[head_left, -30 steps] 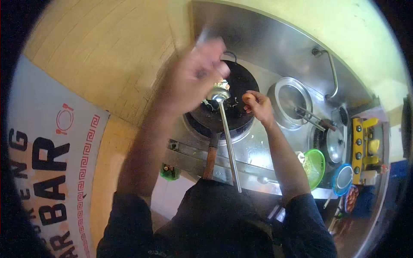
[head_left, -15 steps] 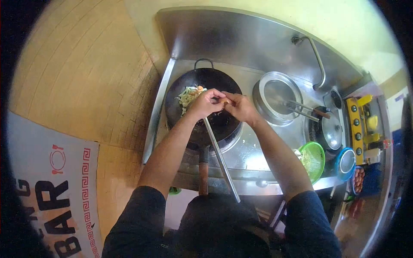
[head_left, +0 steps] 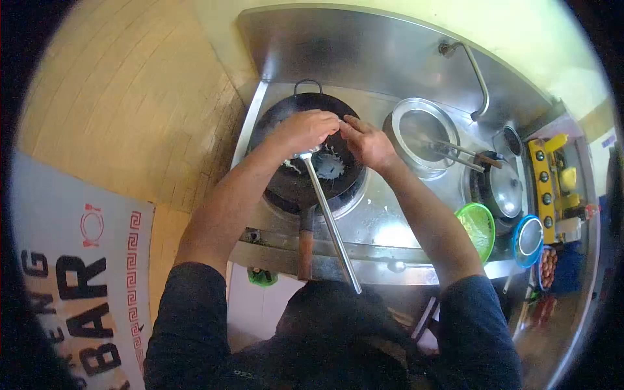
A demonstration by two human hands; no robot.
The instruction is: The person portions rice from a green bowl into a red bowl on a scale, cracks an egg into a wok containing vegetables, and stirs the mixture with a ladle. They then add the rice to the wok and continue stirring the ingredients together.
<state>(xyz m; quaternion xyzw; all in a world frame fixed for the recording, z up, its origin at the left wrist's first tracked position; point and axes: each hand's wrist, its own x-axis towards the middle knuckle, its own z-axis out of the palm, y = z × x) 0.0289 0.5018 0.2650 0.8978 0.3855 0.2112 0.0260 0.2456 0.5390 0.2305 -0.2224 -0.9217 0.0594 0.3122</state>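
Above the wok (head_left: 286,185), the left hand (head_left: 309,132) and right hand (head_left: 370,144) meet, fingers bent; how far they close, and on what, I cannot tell. Egg (head_left: 329,167) lies in the wok near the ladle (head_left: 328,218). Black capitals on the banner (head_left: 81,279) read "BAR".

Hands (head_left: 304,132) close together above wok (head_left: 292,188)
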